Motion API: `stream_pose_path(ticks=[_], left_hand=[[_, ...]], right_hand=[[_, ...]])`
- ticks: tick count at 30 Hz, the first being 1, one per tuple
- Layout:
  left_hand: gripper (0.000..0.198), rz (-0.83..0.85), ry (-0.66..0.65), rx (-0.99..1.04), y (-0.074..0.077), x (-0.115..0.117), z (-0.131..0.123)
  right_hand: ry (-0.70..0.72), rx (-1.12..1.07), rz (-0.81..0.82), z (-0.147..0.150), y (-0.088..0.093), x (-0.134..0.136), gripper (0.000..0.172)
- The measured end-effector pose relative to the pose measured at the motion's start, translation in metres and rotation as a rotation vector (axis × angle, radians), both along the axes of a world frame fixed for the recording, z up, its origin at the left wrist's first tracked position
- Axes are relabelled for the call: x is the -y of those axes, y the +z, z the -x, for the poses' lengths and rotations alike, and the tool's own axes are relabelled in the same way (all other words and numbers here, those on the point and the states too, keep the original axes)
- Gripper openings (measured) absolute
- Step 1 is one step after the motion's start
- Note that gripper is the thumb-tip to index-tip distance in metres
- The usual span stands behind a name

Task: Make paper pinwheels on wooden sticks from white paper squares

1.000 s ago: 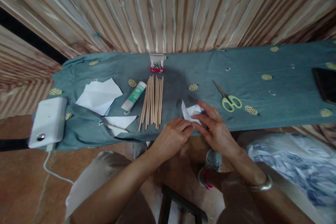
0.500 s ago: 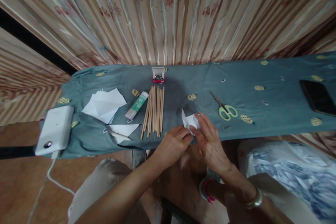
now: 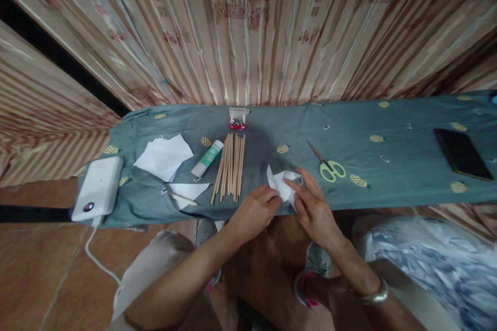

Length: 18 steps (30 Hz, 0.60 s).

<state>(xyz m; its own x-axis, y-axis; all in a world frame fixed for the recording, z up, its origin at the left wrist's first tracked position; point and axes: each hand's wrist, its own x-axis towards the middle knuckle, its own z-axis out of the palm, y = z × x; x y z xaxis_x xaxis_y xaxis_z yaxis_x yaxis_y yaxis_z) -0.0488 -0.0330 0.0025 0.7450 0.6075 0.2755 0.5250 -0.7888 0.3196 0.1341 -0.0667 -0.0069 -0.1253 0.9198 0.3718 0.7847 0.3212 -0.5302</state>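
A white paper pinwheel (image 3: 282,189) with folded, pointed blades is between my hands at the front edge of the cloth-covered table. My left hand (image 3: 254,213) pinches its lower left side, with the fingertips closed on the paper. From the right, my right hand (image 3: 315,211) grips the pinwheel, a forefinger lying across its middle and another finger behind the upper right blade. The right thumb is hard to make out. Green-handled scissors (image 3: 331,169) lie right of my right hand. A row of wooden sticks (image 3: 230,168) lies left of the pinwheel.
Further left are a glue stick (image 3: 207,159), stacked white paper (image 3: 163,158), a paper scrap (image 3: 190,191) with a white pen-like tool (image 3: 184,199), and a white power bank (image 3: 98,187) with a cable. A small red box (image 3: 237,123) of metal pieces stands behind the sticks. A phone (image 3: 463,153) lies far right.
My right fingers have shifted and spread, with the forefinger now across the pinwheel's middle, and more of the paper shows. My left hand keeps its grip. The view has shifted slightly.
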Motion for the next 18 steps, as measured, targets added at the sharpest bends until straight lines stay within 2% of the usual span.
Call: stream_pose_path(ticks=[6,13,16,18], left_hand=[[0.017,0.027,0.019,0.062,-0.001,0.001,0.000],[0.020,0.066,0.057,0.159,0.001,0.002,0.002],[0.018,0.153,0.129,0.310,0.007,-0.003,0.004],[0.027,0.232,0.242,0.480,0.012,-0.008,0.006]], right_hand=[[-0.182,-0.084,0.126,-0.005,0.006,-0.003,0.045],[-0.270,-0.303,0.318,0.006,0.012,-0.007,0.047],[-0.307,-0.421,0.317,0.005,0.016,-0.015,0.047],[-0.307,-0.527,0.303,0.003,0.018,-0.020,0.048]])
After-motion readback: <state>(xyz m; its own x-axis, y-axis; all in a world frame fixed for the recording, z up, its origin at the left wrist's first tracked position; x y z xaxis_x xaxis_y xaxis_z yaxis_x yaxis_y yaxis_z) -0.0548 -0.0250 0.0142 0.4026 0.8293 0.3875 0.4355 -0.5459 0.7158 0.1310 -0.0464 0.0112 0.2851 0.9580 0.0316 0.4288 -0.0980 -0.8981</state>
